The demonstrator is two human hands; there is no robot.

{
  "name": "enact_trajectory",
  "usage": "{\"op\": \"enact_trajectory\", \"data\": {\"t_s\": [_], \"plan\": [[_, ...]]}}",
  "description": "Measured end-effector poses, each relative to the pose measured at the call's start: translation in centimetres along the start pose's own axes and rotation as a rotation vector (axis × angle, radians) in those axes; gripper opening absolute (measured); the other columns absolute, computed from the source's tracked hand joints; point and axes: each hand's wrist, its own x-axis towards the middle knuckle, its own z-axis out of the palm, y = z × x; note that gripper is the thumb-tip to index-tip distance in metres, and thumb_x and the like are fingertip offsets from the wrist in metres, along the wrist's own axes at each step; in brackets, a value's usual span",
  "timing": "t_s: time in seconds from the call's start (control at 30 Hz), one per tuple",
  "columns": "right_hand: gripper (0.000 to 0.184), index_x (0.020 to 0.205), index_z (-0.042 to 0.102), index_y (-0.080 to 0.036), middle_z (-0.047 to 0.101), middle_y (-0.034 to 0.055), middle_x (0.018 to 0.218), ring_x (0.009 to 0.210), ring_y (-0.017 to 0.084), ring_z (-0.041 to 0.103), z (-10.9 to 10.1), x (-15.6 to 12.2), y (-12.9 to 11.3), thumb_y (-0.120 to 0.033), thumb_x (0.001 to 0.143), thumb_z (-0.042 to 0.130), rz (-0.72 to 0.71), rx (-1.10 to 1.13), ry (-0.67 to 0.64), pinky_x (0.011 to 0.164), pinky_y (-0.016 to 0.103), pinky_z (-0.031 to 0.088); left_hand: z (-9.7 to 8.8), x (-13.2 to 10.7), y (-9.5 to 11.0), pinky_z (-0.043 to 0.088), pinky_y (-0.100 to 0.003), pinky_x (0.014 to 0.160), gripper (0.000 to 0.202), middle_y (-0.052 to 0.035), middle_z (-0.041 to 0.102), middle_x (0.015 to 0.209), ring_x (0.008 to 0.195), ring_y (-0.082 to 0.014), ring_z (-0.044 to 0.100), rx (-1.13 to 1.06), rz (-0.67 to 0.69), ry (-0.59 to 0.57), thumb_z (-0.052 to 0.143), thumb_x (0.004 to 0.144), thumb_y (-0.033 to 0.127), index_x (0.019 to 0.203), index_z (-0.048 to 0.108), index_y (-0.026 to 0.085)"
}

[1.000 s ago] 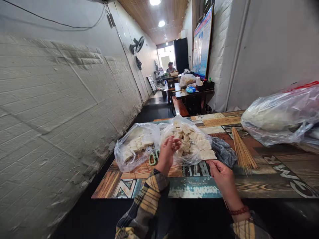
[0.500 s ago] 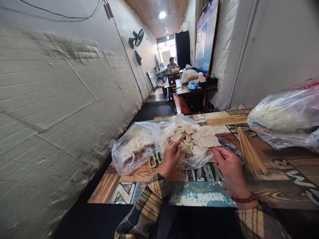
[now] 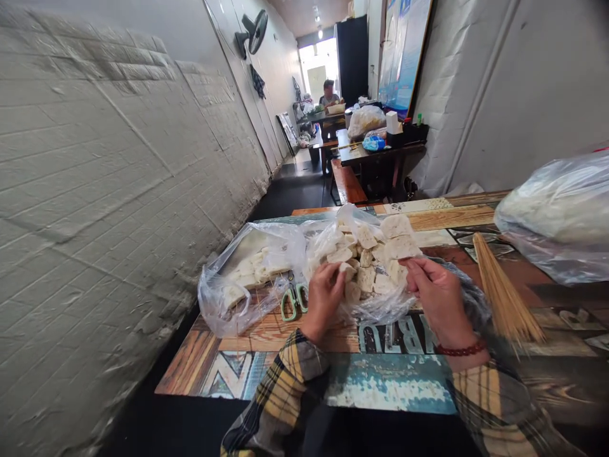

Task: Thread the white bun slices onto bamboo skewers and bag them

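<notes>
A clear plastic bag point(image 3: 328, 238) lies spread on the table, heaped with pale, spongy flat pieces point(image 3: 366, 278). My left hand point(image 3: 324, 301) is at the heap's near left side, fingers closed on the edge of a pale flat piece point(image 3: 349, 271). On the right side of the heap, my right hand point(image 3: 438, 295) pinches with thumb and forefinger beside a larger pale slice point(image 3: 402, 247); what sits in the pinch is too small to make out. Green-handled scissors point(image 3: 289, 303) lie left of my left hand. Thin wooden skewers point(image 3: 504, 289) fan out to the right.
Another clear bag point(image 3: 209, 295) at left holds pale pieces with skewers in them. A large filled plastic bag point(image 3: 554, 209) sits at the right. Beyond the patterned table point(image 3: 390, 381) are a bench point(image 3: 347, 181), another laden table point(image 3: 380, 152) and a seated person point(image 3: 329, 95).
The view has tilted down and shifted slightly. My left fingers have come against a pale piece. My right hand keeps its pinch near the larger slice.
</notes>
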Motion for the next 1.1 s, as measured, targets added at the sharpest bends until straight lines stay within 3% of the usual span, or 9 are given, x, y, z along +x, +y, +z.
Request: {"op": "enact_trajectory", "data": {"t_s": [0.1, 0.33, 0.47, 0.63, 0.73, 0.9, 1.0, 1.1], "plan": [[0.029, 0.083, 0.066, -0.017, 0.047, -0.0074, 0.052, 0.049, 0.009, 0.039, -0.3, -0.1, -0.1, -0.047, 0.086, 0.063, 0.004, 0.000, 0.010, 0.047, 0.022, 0.027, 0.3, 0.2, 0.7, 0.051, -0.032, 0.078, 0.018, -0.0068, 0.070, 0.095, 0.087, -0.0189, 0.065, -0.110, -0.037, 0.023, 0.057, 0.091, 0.027, 0.100, 0.069, 0.018], [0.026, 0.084, 0.066, -0.017, 0.048, -0.0068, 0.052, 0.049, 0.009, 0.041, -0.2, -0.2, -0.1, -0.043, 0.086, 0.063, -0.003, -0.036, 0.000, 0.048, 0.022, 0.030, 0.6, -0.1, 1.6, 0.052, -0.032, 0.083, 0.024, -0.0089, 0.066, 0.108, 0.094, -0.0180, 0.064, -0.265, 0.025, -0.170, 0.058, 0.090, 0.026, 0.112, 0.066, 0.021], [0.027, 0.085, 0.066, -0.016, 0.048, -0.0064, 0.052, 0.049, 0.009, 0.040, -0.4, -0.3, -0.3, -0.043, 0.087, 0.061, -0.012, -0.057, 0.006, 0.048, 0.023, 0.029, -0.2, -0.5, 0.5, 0.050, -0.037, 0.088, 0.022, -0.0093, 0.064, 0.107, 0.101, -0.0222, 0.060, 0.018, 0.049, -0.239, 0.060, 0.086, 0.019, 0.107, 0.065, 0.020], [0.029, 0.082, 0.067, -0.016, 0.047, -0.0064, 0.050, 0.049, 0.009, 0.040, -0.3, -0.3, -0.3, -0.043, 0.087, 0.060, -0.024, -0.085, 0.001, 0.050, 0.023, 0.030, -0.9, -1.2, 0.8, 0.047, -0.044, 0.091, 0.044, -0.0117, 0.062, 0.114, 0.106, -0.0295, 0.054, 0.347, 0.169, -0.408, 0.074, 0.074, 0.028, 0.116, 0.062, 0.020], [0.028, 0.083, 0.068, -0.016, 0.047, -0.0063, 0.051, 0.050, 0.010, 0.041, -0.3, -0.3, -0.2, -0.042, 0.088, 0.060, -0.027, -0.101, -0.005, 0.051, 0.024, 0.030, -1.0, -1.4, 1.2, 0.047, -0.042, 0.087, 0.032, -0.0104, 0.063, 0.104, 0.101, -0.0282, 0.056, 0.369, 0.150, -0.434, 0.074, 0.074, 0.026, 0.103, 0.064, 0.019], [0.029, 0.084, 0.068, -0.016, 0.047, -0.0064, 0.052, 0.051, 0.009, 0.041, -0.4, -0.3, 0.2, -0.044, 0.088, 0.059, -0.031, -0.106, -0.012, 0.052, 0.023, 0.030, -0.7, -1.0, 0.7, 0.047, -0.030, 0.070, 0.009, -0.0017, 0.063, 0.083, 0.077, -0.0172, 0.059, 0.070, -0.116, -0.332, 0.061, 0.079, 0.019, 0.088, 0.060, 0.020], [0.031, 0.082, 0.069, -0.016, 0.047, -0.0062, 0.053, 0.051, 0.009, 0.041, -0.5, -0.4, 0.2, -0.046, 0.088, 0.060, -0.027, -0.101, -0.017, 0.052, 0.024, 0.030, -0.6, -0.6, 0.4, 0.045, -0.026, 0.058, 0.020, -0.0009, 0.065, 0.081, 0.064, -0.0142, 0.060, -0.336, -0.352, -0.238, 0.061, 0.079, 0.027, 0.098, 0.060, 0.019], [0.033, 0.083, 0.069, -0.016, 0.047, -0.0061, 0.052, 0.050, 0.010, 0.041, -0.3, -0.5, 0.1, -0.049, 0.086, 0.062, -0.019, -0.094, -0.019, 0.051, 0.024, 0.030, -0.7, -0.4, 0.3, 0.049, -0.027, 0.060, 0.034, -0.0036, 0.070, 0.080, 0.067, -0.0168, 0.065, -0.693, -0.523, -0.229, 0.066, 0.078, 0.037, 0.106, 0.063, 0.017]]}}
